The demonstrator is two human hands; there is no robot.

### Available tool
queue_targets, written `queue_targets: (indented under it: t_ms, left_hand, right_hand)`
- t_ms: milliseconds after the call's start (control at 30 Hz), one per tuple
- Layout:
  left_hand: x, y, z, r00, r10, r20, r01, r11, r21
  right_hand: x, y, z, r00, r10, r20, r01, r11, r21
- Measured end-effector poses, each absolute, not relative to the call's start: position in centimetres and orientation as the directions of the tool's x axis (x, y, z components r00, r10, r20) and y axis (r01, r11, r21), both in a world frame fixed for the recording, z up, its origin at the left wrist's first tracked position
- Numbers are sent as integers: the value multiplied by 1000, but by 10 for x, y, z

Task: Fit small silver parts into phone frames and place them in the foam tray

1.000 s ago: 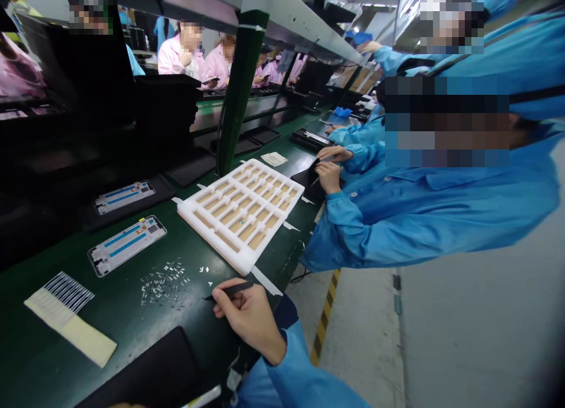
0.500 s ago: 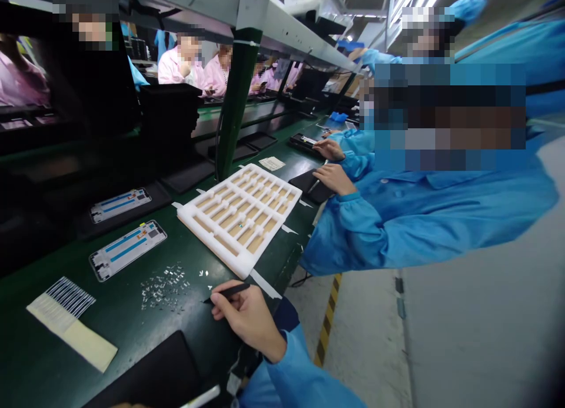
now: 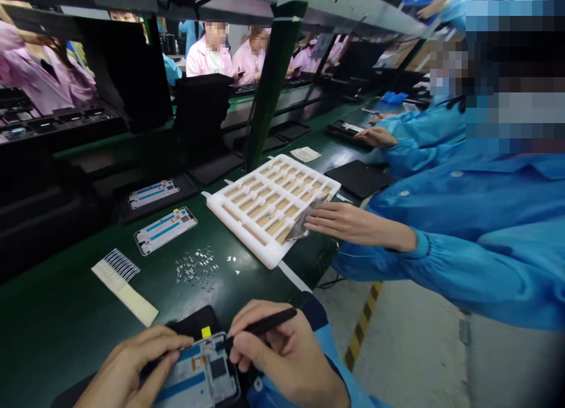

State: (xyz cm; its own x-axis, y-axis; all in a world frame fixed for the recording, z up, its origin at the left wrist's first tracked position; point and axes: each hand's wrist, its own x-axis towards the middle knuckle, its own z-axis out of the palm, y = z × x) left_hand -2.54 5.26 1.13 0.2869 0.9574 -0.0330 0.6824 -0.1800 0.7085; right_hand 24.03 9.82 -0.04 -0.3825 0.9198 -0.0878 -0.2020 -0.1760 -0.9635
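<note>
A dark green desk [image 3: 253,285] runs along the workroom, with people in pink at a line beyond it and a co-worker in blue at the right, whose hand [image 3: 348,222] rests at a grey panel [image 3: 304,222] by the white foam tray [image 3: 274,261]. Nearest the wearer, the phone frame [image 3: 207,390] lies over a black pad [image 3: 200,317] at the desk's near edge, its inner side up, with blue strips and a yellow tab [image 3: 206,332] at the rim. The left hand [image 3: 126,367] is part-curled, finger and thumb drawn close to hold it by the long edge; the right hand [image 3: 286,352] is closed in a pen grip round a black tool [image 3: 269,324], its tip at the frame's end corner, touching or just above, I cannot tell. The frame looks thin, light and stiff, probably metal and plastic, so it should slide readily if nudged; the rim seems the safest hold, clear of the orange ribbon [image 3: 198,362], which looks easily creased. The scattered bits [image 3: 196,268] beyond appear almost weightless and too fine for bare fingertips; a narrow tip at their edges would suit them better.
</note>
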Motion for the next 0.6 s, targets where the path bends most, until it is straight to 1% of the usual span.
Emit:
queue_targets:
  t_ms: [67,167,367,600]
  left_hand:
    - [-21,58,10,270,959,-83,634,-112,765]
    - [-15,60,4,247,962,-118,609,-59,791]
    - [-16,55,-1,218,969,-119,616,-42,787]
    - [-14,51,-5,208,970,-126,642,-38,765]
  right_hand:
    - [231,94,-2,-427,897,-114,-159,-198,-967]
    - [218,91,-12,-432,889,-152,-81,-206,-975]
    - [210,90,-22,-408,908,-98,26,-95,-995]
    - [208,92,-23,-400,910,-108,65,-90,-994]
